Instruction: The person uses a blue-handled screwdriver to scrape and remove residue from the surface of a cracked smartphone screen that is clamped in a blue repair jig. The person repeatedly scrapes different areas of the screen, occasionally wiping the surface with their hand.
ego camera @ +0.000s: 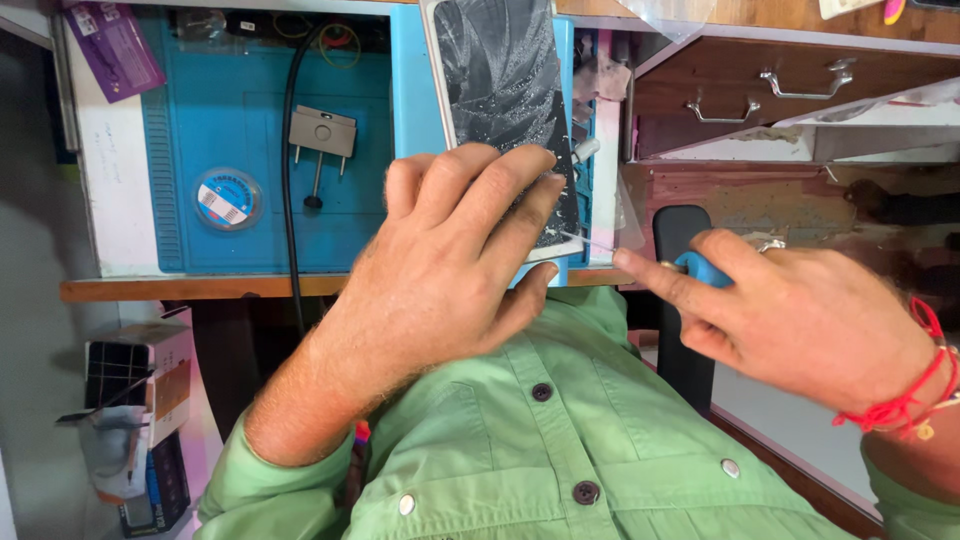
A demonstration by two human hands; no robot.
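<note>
Your left hand (455, 250) lay spread, pressing the cracked, white-framed phone (505, 110) on the blue bench mat (240, 120). Your right hand (790, 310) pinched a blue-handled thin steel tool (690, 265), tip at the phone's near corner.

1. The phone (505, 110) lies on the mat (250, 200) at the top middle of the frame.
2. The left hand (450, 250) lies on the lower end of the phone, in the middle.
3. The right hand (800, 320) is at the right and holds the screwdriver (690, 266).
4. The screwdriver tip touches the phone's lower right corner.
5. The tape roll (227, 198) sits on the mat at the upper left.
6. The cable (290, 170) runs down the mat, right of the tape roll.
7. The drawers (790, 90) are at the upper right.
8. The box (140, 370) sits at the lower left.
</note>
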